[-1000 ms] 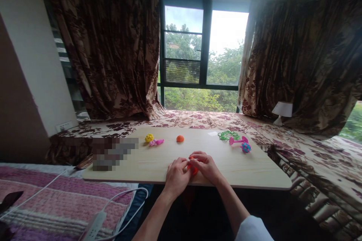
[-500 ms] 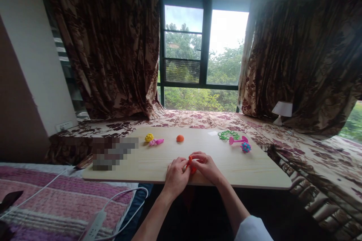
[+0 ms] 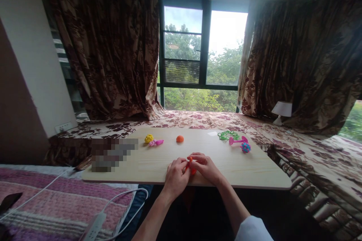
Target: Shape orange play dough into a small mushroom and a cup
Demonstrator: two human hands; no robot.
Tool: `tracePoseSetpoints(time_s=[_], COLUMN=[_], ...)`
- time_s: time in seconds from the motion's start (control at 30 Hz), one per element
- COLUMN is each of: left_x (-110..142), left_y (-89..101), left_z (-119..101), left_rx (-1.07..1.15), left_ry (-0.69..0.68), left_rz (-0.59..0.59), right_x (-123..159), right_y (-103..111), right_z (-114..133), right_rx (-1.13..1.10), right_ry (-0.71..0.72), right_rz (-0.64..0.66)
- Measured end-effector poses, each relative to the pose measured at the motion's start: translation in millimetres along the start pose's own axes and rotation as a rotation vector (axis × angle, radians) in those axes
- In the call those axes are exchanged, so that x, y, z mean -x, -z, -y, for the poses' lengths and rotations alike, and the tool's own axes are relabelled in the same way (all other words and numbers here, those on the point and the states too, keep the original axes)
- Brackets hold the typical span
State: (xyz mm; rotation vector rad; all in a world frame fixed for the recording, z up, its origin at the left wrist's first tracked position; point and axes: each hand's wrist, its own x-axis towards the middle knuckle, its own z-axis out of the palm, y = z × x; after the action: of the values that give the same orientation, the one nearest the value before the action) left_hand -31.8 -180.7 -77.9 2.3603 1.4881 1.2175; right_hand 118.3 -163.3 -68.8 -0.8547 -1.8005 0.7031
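Near the front edge of the pale wooden table (image 3: pixel 135 173), my left hand (image 3: pixel 177 175) and my right hand (image 3: pixel 206 166) meet around a small orange-red piece (image 3: pixel 193 171). It looks like soft modelling clay, but its kind is not clear. Fingers of both hands pinch it from either side, and they hide most of it. One narrow orange end sticks up between the fingertips. Farther back on the tabletop lies an orange dome-shaped lump (image 3: pixel 180 139), apart from both hands.
Left of the dome are a yellow lump (image 3: pixel 148 138) and a pink twisted piece (image 3: pixel 156 142). At the right stand a green beaded string (image 3: pixel 227 135), a pink dumbbell-shaped toy (image 3: pixel 238 141) and a blue knobbly ball (image 3: pixel 246 147). A power strip (image 3: pixel 94 226) lies on the bed.
My fingers have shifted slightly around the orange-red piece, and its raised end now looks narrower and more upright. The other things on the table have stayed in place.
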Motion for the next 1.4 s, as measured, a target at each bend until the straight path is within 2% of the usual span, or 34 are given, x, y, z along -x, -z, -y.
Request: tracePoseSetpoints(time_s=[0.23, 0.6, 0.97, 1.13, 1.27, 1.4], left_x=[-1, -1, -1, -2, 0, 4], left_y=[-2.7, -4.2, -3.4, -1.2, 5.2, 9.3], left_z=[1, 2, 0, 4, 12, 18], left_rx=[0.009, 0.005, -0.002, 0.130, 0.308, 0.298], left_ry=[0.034, 0.027, 0.042, 0.065, 0.067, 0.076], left_rz=[-0.043, -0.040, -0.033, -0.041, -0.056, -0.095], right_x=[1, 0, 0, -1, -1, 4], right_y=[-1, -5, -2, 2, 2, 2], right_z=[-7, -15, -3, -1, -4, -6], right_rx=[-0.163, -0.122, -0.081, -0.158, -0.101, -0.020], right_ry=[-0.089, -0.088, -0.069, -0.116, -0.097, -0.075], right_rz=[-0.053, -0.113, -0.071, -0.082, -0.124, -0.171])
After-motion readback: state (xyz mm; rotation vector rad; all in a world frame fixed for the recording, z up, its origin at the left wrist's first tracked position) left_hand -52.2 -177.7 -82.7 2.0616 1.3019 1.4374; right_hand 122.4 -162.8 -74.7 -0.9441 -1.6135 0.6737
